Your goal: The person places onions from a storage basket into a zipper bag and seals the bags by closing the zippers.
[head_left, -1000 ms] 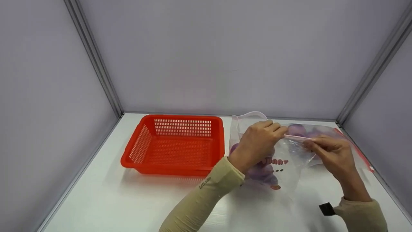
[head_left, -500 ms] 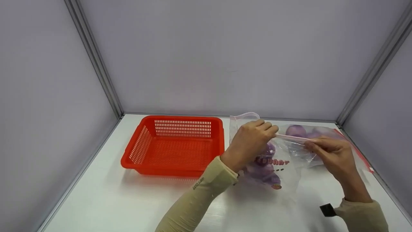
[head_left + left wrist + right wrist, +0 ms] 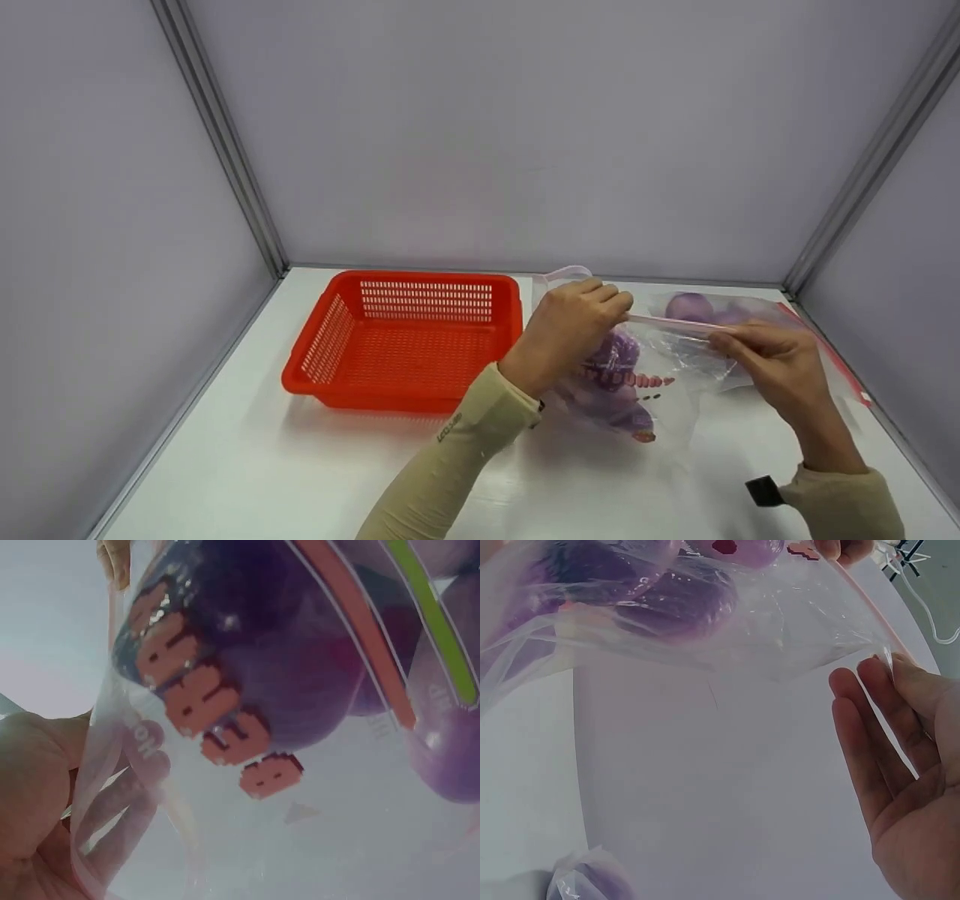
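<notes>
A clear zip bag (image 3: 679, 412) with pink lettering and a pink zip strip hangs between both hands. Several rounded, shiny purple things (image 3: 679, 604) fill its lower left part; their kind is unclear. My left hand (image 3: 566, 330) pinches the strip from above, partway along the bag's mouth. At the strip's right end, my right hand (image 3: 784, 360) pinches the corner between thumb and index finger, its other fingers extended in the right wrist view. Left of the left hand, the strip (image 3: 566, 271) bows up in a loop. In the left wrist view, left-hand fingers (image 3: 124, 821) show through the film.
A red plastic basket (image 3: 397, 399) with slotted walls stands left of the bag. Behind the right hand lies a second clear bag (image 3: 761, 306) with a red zip strip and purple round things inside. Grey panels (image 3: 480, 150) wall in the white table (image 3: 247, 465).
My left hand has slid left along the zip strip, and a longer straight stretch shows between the hands. The loop at the left has shrunk. My right hand keeps its place at the corner.
</notes>
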The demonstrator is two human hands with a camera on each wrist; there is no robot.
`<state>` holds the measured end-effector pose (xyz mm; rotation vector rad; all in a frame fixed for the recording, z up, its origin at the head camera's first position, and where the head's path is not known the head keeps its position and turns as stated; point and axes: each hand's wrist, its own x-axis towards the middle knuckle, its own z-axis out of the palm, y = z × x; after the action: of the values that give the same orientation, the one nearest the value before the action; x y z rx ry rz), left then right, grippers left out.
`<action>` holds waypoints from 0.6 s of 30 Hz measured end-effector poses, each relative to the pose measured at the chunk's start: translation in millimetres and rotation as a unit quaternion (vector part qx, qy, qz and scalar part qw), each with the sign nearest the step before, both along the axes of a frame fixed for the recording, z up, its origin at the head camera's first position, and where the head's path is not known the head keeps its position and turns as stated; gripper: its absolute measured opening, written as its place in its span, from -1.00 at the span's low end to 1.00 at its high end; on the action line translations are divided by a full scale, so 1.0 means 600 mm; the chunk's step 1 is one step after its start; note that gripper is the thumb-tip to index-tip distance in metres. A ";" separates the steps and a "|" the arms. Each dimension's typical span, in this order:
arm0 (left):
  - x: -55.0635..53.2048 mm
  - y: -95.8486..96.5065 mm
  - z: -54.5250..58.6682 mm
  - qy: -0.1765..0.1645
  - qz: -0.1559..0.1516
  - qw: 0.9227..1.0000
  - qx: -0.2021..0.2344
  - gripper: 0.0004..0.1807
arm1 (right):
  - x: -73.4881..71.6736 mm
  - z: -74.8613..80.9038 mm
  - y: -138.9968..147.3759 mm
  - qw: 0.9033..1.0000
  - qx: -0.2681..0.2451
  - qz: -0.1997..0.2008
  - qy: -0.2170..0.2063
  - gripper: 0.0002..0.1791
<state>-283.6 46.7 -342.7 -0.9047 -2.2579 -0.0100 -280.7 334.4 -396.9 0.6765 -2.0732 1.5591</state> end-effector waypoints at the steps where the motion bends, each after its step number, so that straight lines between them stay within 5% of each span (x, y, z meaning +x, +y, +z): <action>1: 0.000 -0.001 0.000 -0.001 -0.001 1.000 0.001 -0.86 | 0.001 0.000 0.001 1.000 0.001 -0.002 -0.003 -0.84; 18: -0.016 -0.026 0.000 -0.021 0.010 1.000 0.011 -0.84 | 0.003 -0.002 0.023 0.998 -0.049 0.002 -0.037 -0.87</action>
<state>-293.3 30.9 -342.7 -0.8771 -2.3015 -0.0454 -279.2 348.2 -398.2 0.5974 -2.0338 1.6990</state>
